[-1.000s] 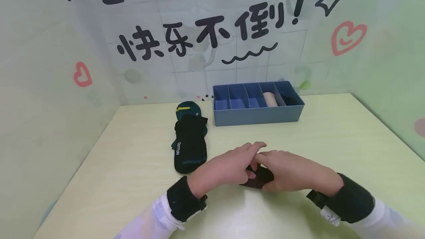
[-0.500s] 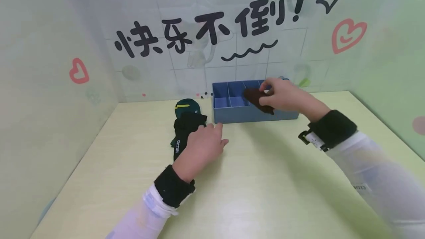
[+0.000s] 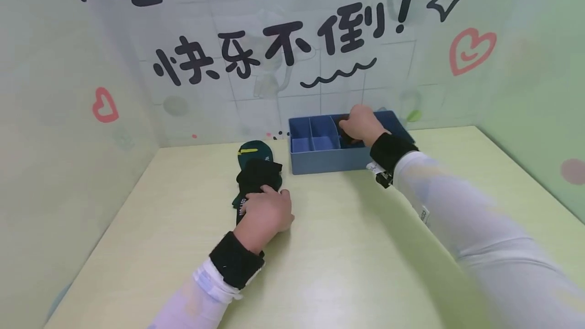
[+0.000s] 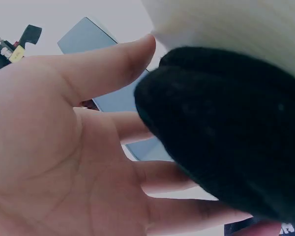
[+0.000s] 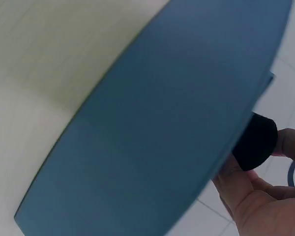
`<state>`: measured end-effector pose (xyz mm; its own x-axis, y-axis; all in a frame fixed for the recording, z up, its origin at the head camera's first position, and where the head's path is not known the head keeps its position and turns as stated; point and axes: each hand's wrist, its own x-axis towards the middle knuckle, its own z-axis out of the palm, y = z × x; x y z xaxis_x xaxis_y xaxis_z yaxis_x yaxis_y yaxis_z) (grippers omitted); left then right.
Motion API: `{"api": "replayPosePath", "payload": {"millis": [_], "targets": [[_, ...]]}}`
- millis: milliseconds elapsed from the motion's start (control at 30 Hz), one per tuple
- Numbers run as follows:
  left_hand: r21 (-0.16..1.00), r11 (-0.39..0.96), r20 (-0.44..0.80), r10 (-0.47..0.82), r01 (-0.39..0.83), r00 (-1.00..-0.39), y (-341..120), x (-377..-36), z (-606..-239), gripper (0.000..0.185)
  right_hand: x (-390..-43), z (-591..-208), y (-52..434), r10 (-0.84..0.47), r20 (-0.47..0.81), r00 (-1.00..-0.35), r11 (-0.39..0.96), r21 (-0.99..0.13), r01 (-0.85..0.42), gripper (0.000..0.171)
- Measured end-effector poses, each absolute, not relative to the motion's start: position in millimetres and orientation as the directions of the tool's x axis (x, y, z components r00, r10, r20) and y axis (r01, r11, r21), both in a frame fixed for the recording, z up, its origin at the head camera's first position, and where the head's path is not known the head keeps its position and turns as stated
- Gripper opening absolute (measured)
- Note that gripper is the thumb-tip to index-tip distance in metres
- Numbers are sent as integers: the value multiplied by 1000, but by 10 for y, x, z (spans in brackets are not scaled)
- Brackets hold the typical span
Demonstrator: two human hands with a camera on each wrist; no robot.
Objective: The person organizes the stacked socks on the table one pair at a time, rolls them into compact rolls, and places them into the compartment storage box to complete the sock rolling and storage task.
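Head view: your right hand (image 3: 361,125) pinches a rolled dark sock (image 3: 346,137) inside the blue divider box (image 3: 320,162).
Your left hand (image 3: 266,210) lies with relaxed fingers on the black sock (image 3: 258,176) of the pile, its long axis running away from you (a green sock (image 3: 254,150) sits beneath). The box lies to the right of that pile, nearer your right hand. Both rest on a pale yellow-green table (image 3: 347,248) against a lettered wall.

Right hand (image 3: 361,125) hiding box's (image 3: 320,159) middle compartments.
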<state>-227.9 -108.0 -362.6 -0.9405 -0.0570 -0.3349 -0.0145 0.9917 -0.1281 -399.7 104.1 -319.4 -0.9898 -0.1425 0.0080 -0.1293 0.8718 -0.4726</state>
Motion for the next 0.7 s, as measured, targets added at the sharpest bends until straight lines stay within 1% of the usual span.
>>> {"api": "replayPosePath", "payload": {"millis": [67,233,333,367,500,600,700], "targets": [[-127,992,-336,-49,-7,-940,-1076,-2271,-3627,66,-4015,-3259,999,-159,-23,-987,888,-440,-133,33],[-124,992,-346,-40,4,-938,-1096,-2282,-3627,62,-4047,-3377,917,-157,-128,-979,912,-400,-94,16],[-117,993,-349,-37,4,-936,-1110,-2297,-3632,61,-4062,-3397,898,-140,-170,-975,925,-375,-68,13],[-112,994,-350,-37,3,-936,-1113,-2296,-3634,61,-4074,-3403,896,-144,-184,-972,926,-370,-67,15],[-99,995,-359,-34,2,-933,-1116,-2286,-3640,59,-4120,-3396,889,-168,-248,-954,939,-335,-79,15],[-96,995,-367,-30,6,-930,-1114,-2293,-3635,60,-4141,-3363,864,-179,-303,-936,957,-274,-94,20],[-102,995,-361,-30,8,-932,-1118,-2314,-3641,60,-4128,-3320,830,-177,-326,-929,968,-228,-104,25]]}}
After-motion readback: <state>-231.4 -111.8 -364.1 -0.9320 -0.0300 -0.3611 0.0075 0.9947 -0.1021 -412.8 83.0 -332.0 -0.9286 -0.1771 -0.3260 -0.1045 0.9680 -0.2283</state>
